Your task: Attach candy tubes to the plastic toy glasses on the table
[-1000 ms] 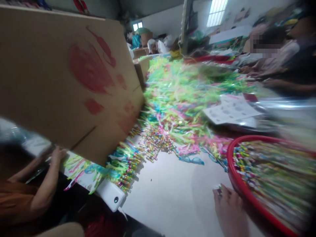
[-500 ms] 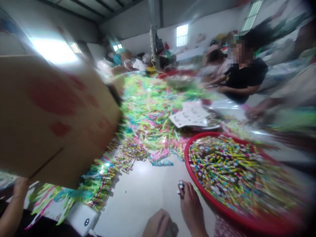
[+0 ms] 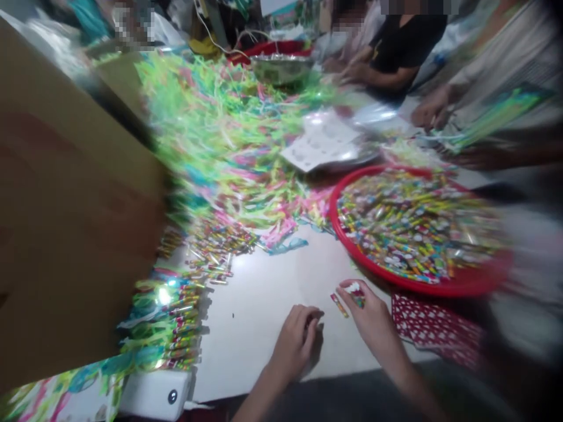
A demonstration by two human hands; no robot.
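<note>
My left hand (image 3: 298,337) rests low over the white table (image 3: 259,346), fingers curled inward; whatever may be inside is hidden. To its right, my right hand (image 3: 368,308) is closed on a small bunch of short colourful tubes (image 3: 357,291), some with white ends. One yellow-and-red tube (image 3: 339,306) lies at an angle beside its fingertips; whether they touch it I cannot tell. Just beyond that hand stands a red basin (image 3: 365,264) full of similar tubes.
A cardboard box (image 3: 79,234) fills the left side. Tubes with streamers (image 3: 185,328) lie in a row near a white device (image 3: 152,395). Behind is a heap of green and pink streamers (image 3: 229,135), plus printed sheets (image 3: 321,140). Other people's hands (image 3: 433,108) work at right.
The view has tilted downward. My hands have drawn apart, and a single tube now shows beside my right fingertips. The other person's hand under the box is out of sight.
</note>
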